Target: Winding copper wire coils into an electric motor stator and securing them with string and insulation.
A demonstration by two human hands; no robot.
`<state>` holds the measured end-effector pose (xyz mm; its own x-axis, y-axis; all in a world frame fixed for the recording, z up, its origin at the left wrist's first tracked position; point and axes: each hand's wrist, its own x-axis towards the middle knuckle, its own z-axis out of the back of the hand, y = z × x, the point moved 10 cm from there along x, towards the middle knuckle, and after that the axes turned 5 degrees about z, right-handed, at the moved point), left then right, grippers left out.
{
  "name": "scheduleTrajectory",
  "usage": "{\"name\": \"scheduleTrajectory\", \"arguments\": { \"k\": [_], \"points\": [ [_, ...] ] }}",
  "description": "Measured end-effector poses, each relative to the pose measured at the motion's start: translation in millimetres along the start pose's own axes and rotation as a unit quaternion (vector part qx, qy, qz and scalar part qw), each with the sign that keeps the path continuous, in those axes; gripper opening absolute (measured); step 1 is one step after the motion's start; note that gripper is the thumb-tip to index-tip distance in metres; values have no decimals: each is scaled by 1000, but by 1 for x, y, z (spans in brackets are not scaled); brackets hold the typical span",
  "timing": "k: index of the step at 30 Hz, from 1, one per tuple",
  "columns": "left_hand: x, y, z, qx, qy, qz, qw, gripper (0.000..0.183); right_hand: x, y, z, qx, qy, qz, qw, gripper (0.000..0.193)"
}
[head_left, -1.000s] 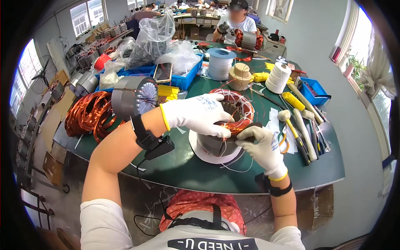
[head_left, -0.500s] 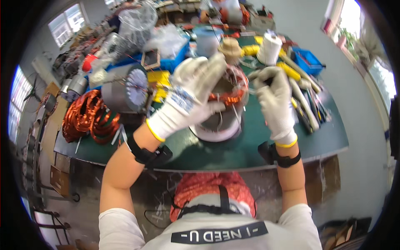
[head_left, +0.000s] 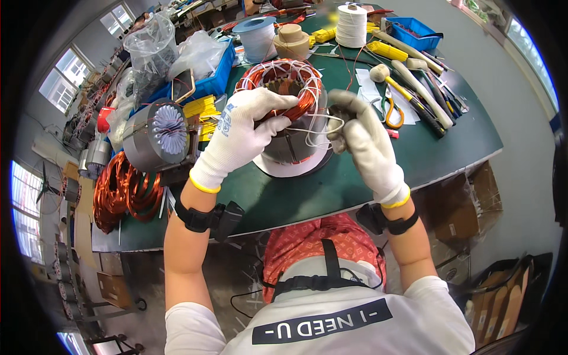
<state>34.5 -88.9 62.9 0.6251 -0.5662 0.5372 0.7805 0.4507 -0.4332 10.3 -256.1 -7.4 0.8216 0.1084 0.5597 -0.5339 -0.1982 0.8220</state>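
A motor stator (head_left: 288, 148) stands upright on a round white base in front of me. Its top carries a ring of copper windings (head_left: 310, 94) laced with white cord. My left hand (head_left: 239, 127), in a white glove, grips the near left part of that ring between thumb and fingers. To the right of the stator my right hand (head_left: 368, 145), gloved too, has its fingers curled closed on white cord (head_left: 316, 131). Loops of the cord run between this hand and the windings. The right fingertips are dark and partly hide what they pinch.
Orange-handled scissors (head_left: 392, 112), mallets and hammers (head_left: 411, 103) lie at the right. Behind stand a white cord spool (head_left: 351, 26), a tape stack (head_left: 291, 41) and a blue bin (head_left: 414, 32). At left are another stator (head_left: 157, 136) and copper coils (head_left: 124, 192).
My left hand has gone from raised over the stator to gripping its windings. The right hand has lowered beside it, with cord loops now showing. The view has shifted.
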Motion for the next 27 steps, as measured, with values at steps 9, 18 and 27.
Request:
{"name": "scheduleTrajectory", "arguments": {
  "k": [9,18,27],
  "points": [
    [4,-12,-7,70,34,-72,994,30,-89,116,173,10,-479,192,856,24],
    [-2,-7,-4,36,11,-84,996,30,5,49,19,-417,-42,116,900,24],
    [-4,-18,10,24,-21,-147,989,33,60,20,-20,-196,127,-109,966,22]
  ]
}}
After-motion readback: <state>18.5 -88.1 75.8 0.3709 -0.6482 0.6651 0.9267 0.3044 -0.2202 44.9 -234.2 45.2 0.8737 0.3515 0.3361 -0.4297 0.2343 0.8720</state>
